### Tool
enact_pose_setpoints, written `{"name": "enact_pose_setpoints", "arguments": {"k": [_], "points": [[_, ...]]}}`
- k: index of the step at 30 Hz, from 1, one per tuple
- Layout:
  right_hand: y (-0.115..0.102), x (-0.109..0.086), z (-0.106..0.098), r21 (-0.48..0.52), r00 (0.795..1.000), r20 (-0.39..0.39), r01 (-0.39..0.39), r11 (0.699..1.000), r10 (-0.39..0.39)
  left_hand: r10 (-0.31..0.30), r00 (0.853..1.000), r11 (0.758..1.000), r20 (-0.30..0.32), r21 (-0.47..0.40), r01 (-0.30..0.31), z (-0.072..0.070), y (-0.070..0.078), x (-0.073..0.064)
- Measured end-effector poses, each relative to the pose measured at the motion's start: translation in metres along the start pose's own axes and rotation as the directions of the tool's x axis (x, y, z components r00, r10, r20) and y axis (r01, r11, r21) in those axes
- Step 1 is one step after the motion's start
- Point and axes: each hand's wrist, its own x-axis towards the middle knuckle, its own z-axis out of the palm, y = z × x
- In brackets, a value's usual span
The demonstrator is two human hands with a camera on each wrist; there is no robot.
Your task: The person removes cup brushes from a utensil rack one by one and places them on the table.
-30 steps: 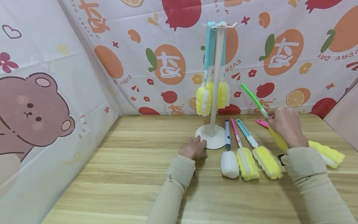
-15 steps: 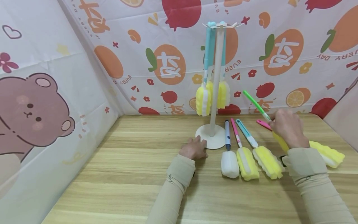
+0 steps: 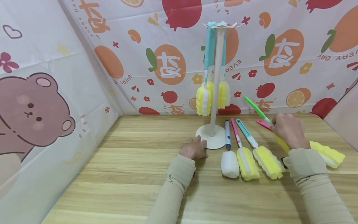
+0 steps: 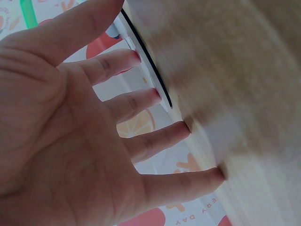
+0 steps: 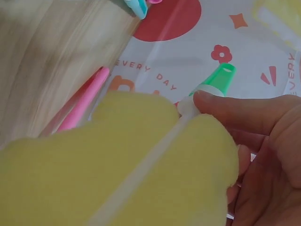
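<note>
- Brushes (image 3: 247, 164) lie side by side on the tabletop (image 3: 126, 174).
- Left hand (image 3: 194, 148): fingers spread wide, touching the white base (image 3: 212, 142) of a stand (image 3: 214, 105) and the tabletop.
- Right hand (image 3: 289, 130): thumb and fingers pinch a green-handled brush (image 3: 258, 110), its handle tilted upward.
- Blue-handled brushes (image 3: 203, 101) hang from the stand, before patterned cloth (image 3: 126, 62).

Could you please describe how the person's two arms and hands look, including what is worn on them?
The beige fabric left sleeve and matching beige fabric right sleeve have wide cuffs and dark markings too small to read. A small black band-like piece shows beside the right cuff. The left hand and right hand wear no gloves.
</note>
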Motion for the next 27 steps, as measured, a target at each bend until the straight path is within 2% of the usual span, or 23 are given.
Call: {"name": "enact_pose_setpoints", "arguments": {"k": [13,27], "points": [[0.008,0.001,0.002,-0.021,0.998,0.067,-0.016,1.000,0.017,0.004,1.000,1.000,-0.009,0.001,-0.004,0.000,0.000,-0.001],[0.020,0.003,0.008,0.003,0.991,0.132,-0.025,1.000,0.024,0.014,1.000,1.000,-0.018,0.014,-0.013,0.000,0.001,-0.001]]}}
